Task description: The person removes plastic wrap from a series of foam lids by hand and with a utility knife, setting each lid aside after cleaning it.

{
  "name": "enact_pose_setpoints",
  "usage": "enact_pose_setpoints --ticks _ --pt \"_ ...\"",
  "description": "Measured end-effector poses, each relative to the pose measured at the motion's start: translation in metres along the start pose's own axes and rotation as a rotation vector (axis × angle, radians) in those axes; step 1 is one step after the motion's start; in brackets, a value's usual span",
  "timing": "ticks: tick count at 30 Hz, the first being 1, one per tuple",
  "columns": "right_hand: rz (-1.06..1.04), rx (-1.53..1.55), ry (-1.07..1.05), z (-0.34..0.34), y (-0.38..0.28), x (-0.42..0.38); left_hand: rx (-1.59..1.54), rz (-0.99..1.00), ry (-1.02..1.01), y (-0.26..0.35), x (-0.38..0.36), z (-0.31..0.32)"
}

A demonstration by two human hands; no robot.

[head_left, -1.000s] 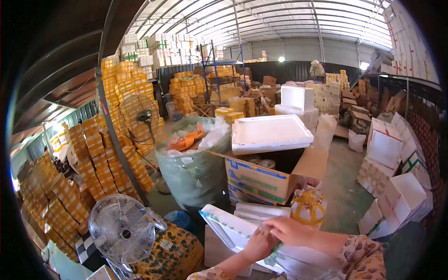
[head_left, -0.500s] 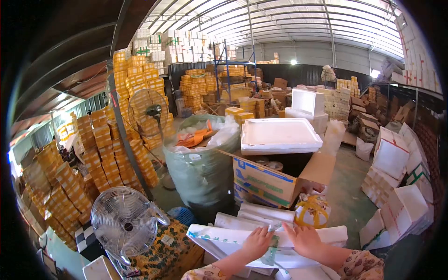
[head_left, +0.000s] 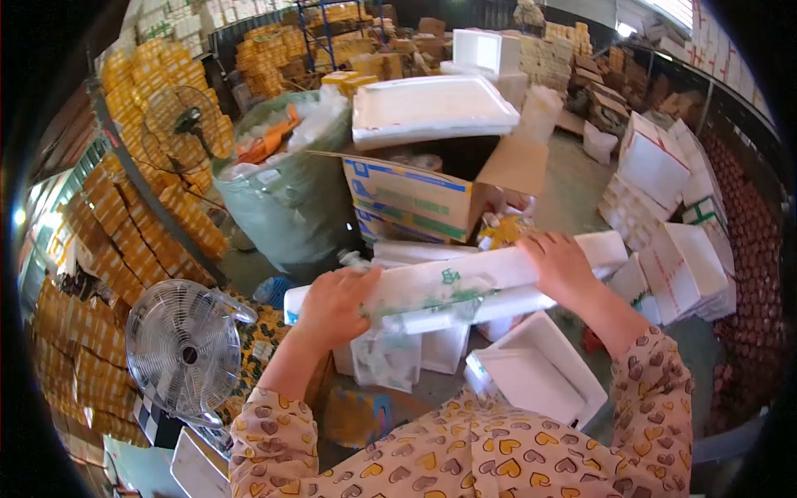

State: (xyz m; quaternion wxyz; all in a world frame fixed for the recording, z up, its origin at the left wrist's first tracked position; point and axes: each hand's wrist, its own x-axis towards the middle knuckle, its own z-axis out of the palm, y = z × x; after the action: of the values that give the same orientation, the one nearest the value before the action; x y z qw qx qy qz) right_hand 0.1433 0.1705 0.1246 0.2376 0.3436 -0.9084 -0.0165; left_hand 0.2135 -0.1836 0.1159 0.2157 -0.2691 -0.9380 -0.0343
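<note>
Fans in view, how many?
2: a silver-caged fan at lower left, and a pedestal fan behind it, left of the green bag. More may be hidden behind stacks.

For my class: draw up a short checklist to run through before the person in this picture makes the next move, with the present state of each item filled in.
1. Left hand on the white foam piece: ok, near its left end.
2. Right hand on the same piece: ok, toward its other end.
3. Foam piece level in the view: not ok, its right end sits higher.
4. Foam piece apart from the metal fan: ok, a gap shows.
5. Open white foam box free of both hands: ok, neither touches it.
6. Underside of the foam piece sound: cannot tell, it is hidden.
</note>
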Motion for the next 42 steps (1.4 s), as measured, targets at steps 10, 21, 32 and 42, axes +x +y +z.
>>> enact_pose_setpoints --ticks 10,21,32,42 --pt "0.492 -0.103 -0.185 -0.012 0.078 -0.052 0.129 -1.134 -0.748 -0.094 -0.117 0.037" --pt "0.407 -0.23 -0.115 -0.03 0.053 -0.044 -0.993 -0.743 -0.186 0.007 -0.069 0.082" --pt "0.162 0.025 -0.012 0.014 -0.032 -0.034 -1.399 -0.66 -0.215 0.112 0.016 0.12" --pt "0.093 -0.019 -0.003 0.059 0.003 -0.063 -1.169 -0.409 -0.595 0.079 -0.049 0.113"
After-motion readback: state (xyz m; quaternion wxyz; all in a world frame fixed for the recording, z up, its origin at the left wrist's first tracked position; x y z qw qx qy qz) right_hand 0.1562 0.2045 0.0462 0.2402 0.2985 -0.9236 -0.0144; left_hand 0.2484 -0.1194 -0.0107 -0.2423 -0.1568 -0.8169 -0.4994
